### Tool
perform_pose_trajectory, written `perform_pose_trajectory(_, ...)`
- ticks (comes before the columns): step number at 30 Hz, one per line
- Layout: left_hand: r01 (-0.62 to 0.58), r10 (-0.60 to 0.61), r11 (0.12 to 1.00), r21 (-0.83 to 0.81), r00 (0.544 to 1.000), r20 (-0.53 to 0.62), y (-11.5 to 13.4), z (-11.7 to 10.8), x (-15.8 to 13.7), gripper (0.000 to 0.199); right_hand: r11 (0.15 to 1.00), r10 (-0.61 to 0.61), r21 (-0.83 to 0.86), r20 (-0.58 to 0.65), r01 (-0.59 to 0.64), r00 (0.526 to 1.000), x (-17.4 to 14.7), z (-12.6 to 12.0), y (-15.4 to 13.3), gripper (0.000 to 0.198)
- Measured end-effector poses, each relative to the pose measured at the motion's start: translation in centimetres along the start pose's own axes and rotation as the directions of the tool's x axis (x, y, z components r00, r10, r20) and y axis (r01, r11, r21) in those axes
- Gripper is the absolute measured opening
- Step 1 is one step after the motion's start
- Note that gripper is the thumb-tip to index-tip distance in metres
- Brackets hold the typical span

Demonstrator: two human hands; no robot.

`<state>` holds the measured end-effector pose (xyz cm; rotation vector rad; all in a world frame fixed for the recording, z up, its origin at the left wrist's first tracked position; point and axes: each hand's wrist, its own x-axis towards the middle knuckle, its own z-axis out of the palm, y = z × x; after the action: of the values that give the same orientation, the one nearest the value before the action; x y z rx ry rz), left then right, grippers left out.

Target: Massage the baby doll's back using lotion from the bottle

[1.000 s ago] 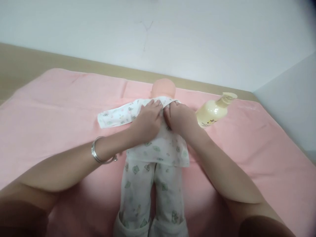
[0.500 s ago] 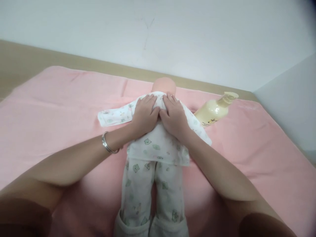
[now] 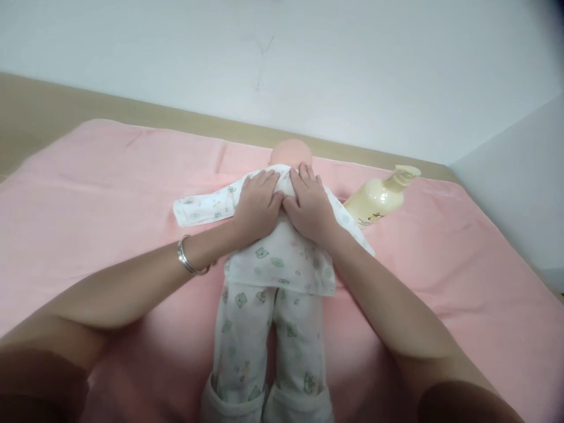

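Note:
A baby doll lies stretched out on a pink sheet, its bald head at the far end. It wears a white printed shirt and matching trousers with turned-up cuffs. My left hand rests flat on the upper part of the shirt, fingers stretched toward the head. Beside it my right hand lies the same way, also open. The two thumbs come close together at the middle. Neither hand grips anything. The doll's face and hands are not visible.
Right of the doll, a pale yellow pump bottle lies tilted by the shirt sleeve. Behind the sheet runs a wooden edge along a white wall. A silver bangle circles my left wrist.
The view has shifted very slightly, so everything sits a little further left. Both hands keep the same place on the doll's shirt.

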<state>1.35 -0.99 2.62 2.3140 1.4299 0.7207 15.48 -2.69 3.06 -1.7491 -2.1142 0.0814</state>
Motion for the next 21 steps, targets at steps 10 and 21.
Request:
perform_pose_trajectory(10, -0.104, 0.104, 0.995, -0.004, 0.995, 0.002, 1.5, -0.4, -2.0, 0.058, 0.995, 0.012, -0.099, -0.009, -0.013, 1.000, -0.4, -0.4, -0.2, 0.059)
perform_pose_trajectory(21, -0.092, 0.092, 0.995, -0.027, 0.996, -0.010, 1.3, -0.3, -1.9, 0.057, 0.927, 0.087, -0.365, -0.012, -0.085, 0.996, -1.8, -1.9, -2.1, 0.048)
